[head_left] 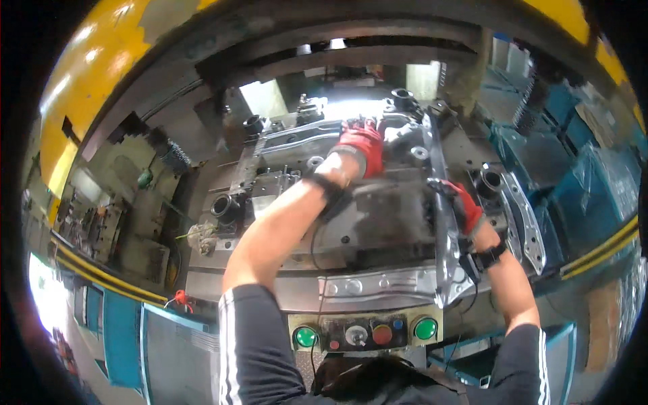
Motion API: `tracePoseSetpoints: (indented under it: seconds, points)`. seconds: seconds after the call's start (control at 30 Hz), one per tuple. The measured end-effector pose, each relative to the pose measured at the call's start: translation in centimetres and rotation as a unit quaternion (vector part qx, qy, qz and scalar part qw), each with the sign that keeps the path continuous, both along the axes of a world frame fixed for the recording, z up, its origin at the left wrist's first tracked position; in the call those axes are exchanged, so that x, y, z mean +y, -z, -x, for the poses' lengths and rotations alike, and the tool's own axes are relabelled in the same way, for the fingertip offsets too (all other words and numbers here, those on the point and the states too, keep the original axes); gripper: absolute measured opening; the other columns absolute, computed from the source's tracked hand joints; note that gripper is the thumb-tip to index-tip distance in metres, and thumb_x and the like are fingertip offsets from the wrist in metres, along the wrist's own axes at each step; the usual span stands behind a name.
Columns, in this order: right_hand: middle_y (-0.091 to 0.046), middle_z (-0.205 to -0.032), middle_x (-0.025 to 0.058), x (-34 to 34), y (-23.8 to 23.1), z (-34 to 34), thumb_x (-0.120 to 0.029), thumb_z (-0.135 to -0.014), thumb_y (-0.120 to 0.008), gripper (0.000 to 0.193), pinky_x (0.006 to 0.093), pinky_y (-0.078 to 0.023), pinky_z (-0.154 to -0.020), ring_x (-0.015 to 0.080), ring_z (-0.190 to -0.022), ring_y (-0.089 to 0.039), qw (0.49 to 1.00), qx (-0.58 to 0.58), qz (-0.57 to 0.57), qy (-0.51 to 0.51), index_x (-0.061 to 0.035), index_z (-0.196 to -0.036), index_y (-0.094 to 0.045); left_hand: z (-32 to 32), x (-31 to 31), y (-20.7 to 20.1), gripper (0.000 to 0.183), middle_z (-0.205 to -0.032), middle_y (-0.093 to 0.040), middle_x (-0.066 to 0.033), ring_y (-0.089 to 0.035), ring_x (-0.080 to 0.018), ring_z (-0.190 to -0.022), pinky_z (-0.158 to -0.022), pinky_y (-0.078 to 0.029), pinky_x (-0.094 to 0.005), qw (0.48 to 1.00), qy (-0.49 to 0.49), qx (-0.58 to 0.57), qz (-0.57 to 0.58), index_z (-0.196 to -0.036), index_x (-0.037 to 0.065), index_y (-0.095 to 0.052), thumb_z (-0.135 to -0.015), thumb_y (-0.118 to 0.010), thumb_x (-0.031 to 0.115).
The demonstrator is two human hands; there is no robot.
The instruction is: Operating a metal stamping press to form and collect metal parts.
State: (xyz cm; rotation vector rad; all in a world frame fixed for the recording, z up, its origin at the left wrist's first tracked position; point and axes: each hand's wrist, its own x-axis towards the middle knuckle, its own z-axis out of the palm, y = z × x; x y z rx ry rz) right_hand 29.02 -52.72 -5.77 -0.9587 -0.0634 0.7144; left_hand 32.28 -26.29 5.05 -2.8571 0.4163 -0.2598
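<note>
My left hand (362, 143), in a red and grey glove, reaches to the far side of the die. Its fingers are curled at a silvery stamped metal strip (297, 138); the fingertips are partly blurred. Closer in and to the right, my right hand (466, 208), also red-gloved, is closed on the edge of a long, narrow stamped metal part (445, 250). That part stands along the die's right side, its near end over another flat stamped strip (378, 285). Beneath both arms lies the dark die bed (391, 212).
Round guide posts (226, 208) stand at the die's corners, another post (489, 181) beside my right hand. More stamped parts (523, 219) lie right. A control panel (364, 332) with green buttons is in front of me. Yellow press framing (101, 61) arches overhead; blue racks (567, 175) stand right.
</note>
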Motion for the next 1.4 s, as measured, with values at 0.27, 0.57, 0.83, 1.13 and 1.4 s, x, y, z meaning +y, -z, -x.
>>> tracePoseSetpoints:
  seconds: [0.27, 0.57, 0.83, 1.13, 1.4]
  points:
    - [-0.068, -0.099, 0.0080, -1.7, 2.4, -0.8, -0.022, -0.097, -0.054, 0.030, 0.0361, -0.057, -0.069, 0.0207, -0.081, -0.067, 0.983, -0.116, 0.111, 0.088, -0.0066, -0.120, -0.062, -12.5, 5.7, 3.3, 0.058, -0.118, -0.065, -0.0183, -0.063, -0.0330, -0.108, -0.094, -0.049, -0.0472, 0.988, -0.080, 0.129, 0.028, -0.126, 0.003, -0.056, -0.073, -0.066, 0.023]
    - [-0.063, -0.075, 0.0121, 0.6, -1.5, 1.4, -0.033, -0.086, -0.068, 0.030, 0.0398, -0.055, -0.056, 0.0257, -0.060, -0.064, 0.990, -0.044, 0.094, 0.090, -0.0080, -0.100, -0.059, -0.8, 3.7, 0.0, 0.070, -0.134, -0.049, -0.0161, -0.047, -0.0365, -0.122, -0.103, -0.029, -0.0665, 0.979, -0.069, -0.192, -0.025, -0.146, 0.009, -0.034, -0.082, -0.058, 0.024]
    - [-0.067, -0.091, 0.0053, -3.1, 3.1, -3.0, -0.028, -0.094, -0.057, 0.030, 0.0326, -0.055, -0.066, 0.0175, -0.071, -0.063, 0.987, -0.091, 0.085, 0.107, -0.0113, -0.119, -0.063, 17.1, 8.3, 3.0, 0.049, -0.130, -0.048, -0.0183, -0.042, -0.0397, -0.123, -0.109, -0.018, -0.0699, 0.955, -0.035, -0.288, -0.056, -0.134, 0.011, -0.049, -0.085, -0.053, 0.016]
    - [-0.064, -0.101, 0.0005, -5.3, 6.6, -6.4, -0.030, -0.096, -0.056, 0.034, 0.0281, -0.050, -0.078, 0.0120, -0.085, -0.060, 0.980, -0.162, 0.107, 0.052, -0.0095, -0.122, -0.062, 32.3, 18.3, 15.9, 0.049, -0.135, -0.049, -0.0152, -0.045, -0.0368, -0.125, -0.108, -0.023, -0.0654, 0.970, -0.233, -0.058, -0.032, -0.135, 0.012, -0.049, -0.086, -0.053, 0.018]
    - [-0.063, -0.112, 0.0042, -5.5, 2.6, -2.0, -0.029, -0.096, -0.056, 0.038, 0.0303, -0.048, -0.087, 0.0146, -0.098, -0.058, 0.946, -0.213, 0.209, 0.127, -0.0063, -0.126, -0.060, 32.5, 22.6, 24.9, 0.061, -0.131, -0.048, -0.0214, -0.045, -0.0381, -0.123, -0.109, -0.028, -0.0591, 0.969, -0.238, 0.043, 0.059, -0.132, 0.002, -0.046, -0.075, -0.065, 0.009]
